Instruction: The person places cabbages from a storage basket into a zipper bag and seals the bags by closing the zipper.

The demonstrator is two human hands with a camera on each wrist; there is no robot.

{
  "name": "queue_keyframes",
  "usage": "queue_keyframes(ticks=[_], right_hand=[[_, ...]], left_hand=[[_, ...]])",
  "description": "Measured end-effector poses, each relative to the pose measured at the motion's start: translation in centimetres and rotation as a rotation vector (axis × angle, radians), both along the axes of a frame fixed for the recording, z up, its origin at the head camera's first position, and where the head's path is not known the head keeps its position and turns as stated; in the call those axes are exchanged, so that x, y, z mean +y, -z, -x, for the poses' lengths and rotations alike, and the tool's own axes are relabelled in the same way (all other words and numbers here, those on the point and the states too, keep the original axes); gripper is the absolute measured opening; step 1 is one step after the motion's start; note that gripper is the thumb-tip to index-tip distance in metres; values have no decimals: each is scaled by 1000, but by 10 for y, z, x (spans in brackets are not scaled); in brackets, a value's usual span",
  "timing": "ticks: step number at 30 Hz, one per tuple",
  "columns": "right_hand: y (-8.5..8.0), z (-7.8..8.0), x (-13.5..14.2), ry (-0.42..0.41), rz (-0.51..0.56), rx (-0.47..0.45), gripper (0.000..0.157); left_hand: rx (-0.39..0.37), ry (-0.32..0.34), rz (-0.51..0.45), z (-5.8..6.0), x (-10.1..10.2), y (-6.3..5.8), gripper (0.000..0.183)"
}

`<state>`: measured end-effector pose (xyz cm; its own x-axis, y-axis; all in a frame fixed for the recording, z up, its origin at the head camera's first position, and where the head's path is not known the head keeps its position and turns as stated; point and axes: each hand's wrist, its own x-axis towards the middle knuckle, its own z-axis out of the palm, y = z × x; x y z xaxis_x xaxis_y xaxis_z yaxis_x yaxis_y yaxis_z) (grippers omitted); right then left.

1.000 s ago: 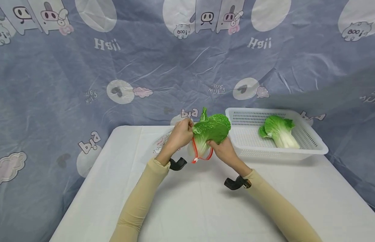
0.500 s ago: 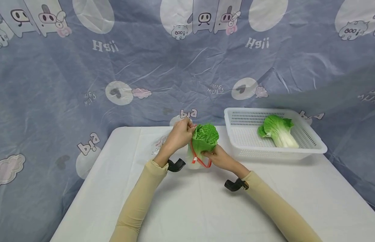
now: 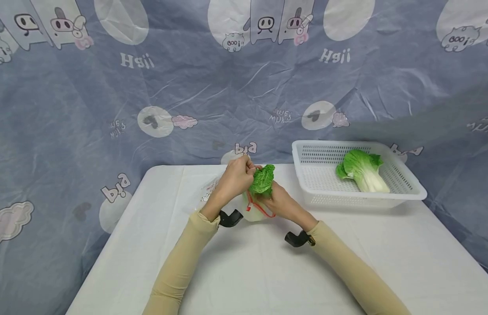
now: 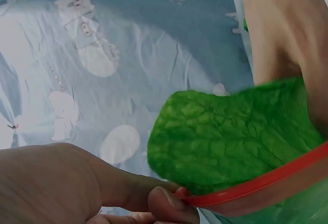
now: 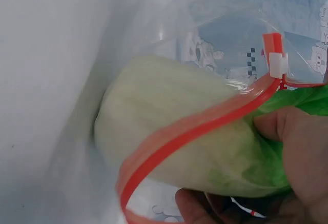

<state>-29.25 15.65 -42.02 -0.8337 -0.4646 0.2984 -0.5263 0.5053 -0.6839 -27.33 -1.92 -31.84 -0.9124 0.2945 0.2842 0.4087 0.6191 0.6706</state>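
Observation:
My left hand [image 3: 237, 176] pinches the red zip edge of a clear zip bag [image 5: 174, 137] between thumb and fingers. A Chinese cabbage [image 3: 263, 179], with a thick pale base and crinkled green leaves, sits base-first inside the bag's red-rimmed mouth. My right hand [image 3: 284, 202] grips it near where the stalks meet the leaves, thumb on top and fingers below in the right wrist view. Green leaves [image 4: 230, 131] stick out past the red rim in the left wrist view. A white slider [image 5: 277, 65] shows at one end of the zip.
A white perforated basket [image 3: 318, 192] stands at the back right, with another Chinese cabbage [image 3: 366, 173] lying in it. Clear printed plastic [image 3: 204, 194] lies on the white table [image 3: 244, 271] left of my hands. A patterned grey-blue sheet [image 3: 212, 78] hangs behind the table.
The cabbage has gone lower into the bag, and its leaves look more gathered and turned toward the left hand. My right hand has moved down, then slightly left; the left keeps its pinch.

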Motion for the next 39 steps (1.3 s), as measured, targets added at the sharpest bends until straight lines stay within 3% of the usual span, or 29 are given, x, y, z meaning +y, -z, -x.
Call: queue_keyframes(ticks=[3, 6, 10, 14, 18, 22, 27, 30, 34, 39], right_hand=[[-3, -3, -3, 63, -15, 16, 61], [-8, -7, -3, 83, -53, -26, 59], [-20, -12, 7, 12, -171, -170, 34], [-35, -13, 19, -11, -255, -203, 14], [-37, -8, 25, 98, -210, -148, 13], [-27, -1, 25, 202, -125, -114, 26], [-11, 7, 24, 246, -98, -60, 43], [-6, 11, 24, 249, -103, -31, 37], [-4, 14, 25, 261, -30, -66, 18], [-12, 12, 28, 237, 159, -229, 13]], left_hand=[[-3, 6, 2, -2, 0, 0, 13], [-4, -3, -1, -1, -1, -2, 13], [-4, -40, -20, 2, -5, -5, 12], [-12, -48, -30, 5, -9, -7, 12], [-25, -18, -40, 5, -9, -8, 11], [-31, -11, -46, 3, -7, -7, 10], [-28, -18, -34, 0, -7, -6, 10], [-27, -13, -24, 0, -6, -7, 10], [-32, 0, -30, -1, -7, -8, 12], [-5, -27, -84, 0, -10, -10, 12]])
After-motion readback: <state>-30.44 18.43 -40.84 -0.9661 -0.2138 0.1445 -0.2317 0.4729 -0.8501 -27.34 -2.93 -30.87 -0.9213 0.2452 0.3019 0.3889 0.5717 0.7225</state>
